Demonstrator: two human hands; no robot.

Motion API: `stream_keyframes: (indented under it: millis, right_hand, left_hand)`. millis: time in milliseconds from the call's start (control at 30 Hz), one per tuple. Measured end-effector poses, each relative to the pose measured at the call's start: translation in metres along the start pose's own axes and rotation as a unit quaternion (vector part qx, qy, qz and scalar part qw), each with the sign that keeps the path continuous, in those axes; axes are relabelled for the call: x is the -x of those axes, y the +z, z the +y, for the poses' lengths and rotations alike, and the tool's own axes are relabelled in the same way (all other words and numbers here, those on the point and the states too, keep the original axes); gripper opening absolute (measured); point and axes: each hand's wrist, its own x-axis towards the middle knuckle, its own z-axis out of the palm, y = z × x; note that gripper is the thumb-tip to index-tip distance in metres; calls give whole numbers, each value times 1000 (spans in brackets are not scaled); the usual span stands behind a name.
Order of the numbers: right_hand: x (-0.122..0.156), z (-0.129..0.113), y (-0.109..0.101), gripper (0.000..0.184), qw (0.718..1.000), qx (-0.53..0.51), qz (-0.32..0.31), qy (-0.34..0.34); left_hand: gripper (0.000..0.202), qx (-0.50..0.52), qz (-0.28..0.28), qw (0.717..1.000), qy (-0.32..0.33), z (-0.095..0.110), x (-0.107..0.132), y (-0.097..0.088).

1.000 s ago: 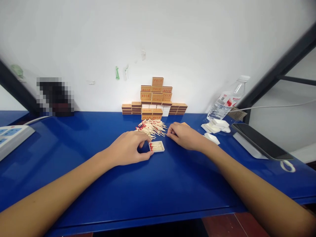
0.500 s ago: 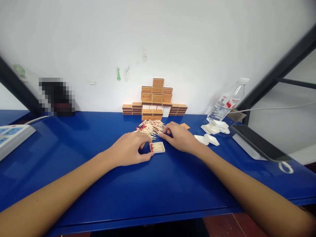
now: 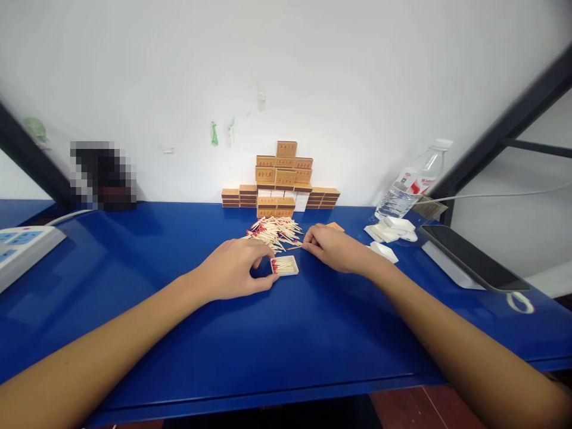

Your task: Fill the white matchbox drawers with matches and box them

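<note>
A small white matchbox tray (image 3: pixel 285 266) with red-tipped matches in it lies on the blue table (image 3: pixel 179 333). My left hand (image 3: pixel 235 268) curls round the tray's left end, thumb and fingers touching it. My right hand (image 3: pixel 335 247) rests just right of the tray with its fingers pinched together at the near edge of a loose pile of matches (image 3: pixel 273 231). Whether a match is between those fingertips is too small to see.
Stacked tan matchboxes (image 3: pixel 281 179) stand against the white wall behind the pile. Empty white trays (image 3: pixel 386 232) and a tan sleeve (image 3: pixel 335 226) lie at right, beside a water bottle (image 3: pixel 409 186) and a phone (image 3: pixel 473 256). A power strip (image 3: pixel 22 250) sits at far left.
My right hand reached left into the match pile, then drew back a little to the right. My left hand stayed on the tray.
</note>
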Motion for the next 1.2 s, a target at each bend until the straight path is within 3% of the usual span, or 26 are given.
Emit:
stream_keyframes:
  millis: [300, 433, 567, 767, 1000, 1200]
  right_hand:
    - [4, 9, -10, 22, 999, 14, -18, -44]
    - [13, -10, -19, 20, 995, -50, -3, -83]
    - [20, -35, -14, 20, 985, -101, -46, -131]
    - [20, -44, -3, 13, 982, -91, -46, -161]
    - [15, -37, -9, 10, 984, -88, 18, -153]
    - [6, -20, -2, 8, 995, -15, 74, -60]
  left_hand:
    - [25, -7, 0, 1000, 0, 0, -1, -2]
    - [25, -4, -2, 1000, -4, 0, -1, -1]
    - [26, -3, 1, 1000, -1, -1, 0, 0]
    - [23, -7, 0, 1000, 3, -2, 0, 0]
    - [25, 1, 5, 1000, 8, 0, 0, 0]
    - [25, 39, 9, 999, 5, 3, -2, -1]
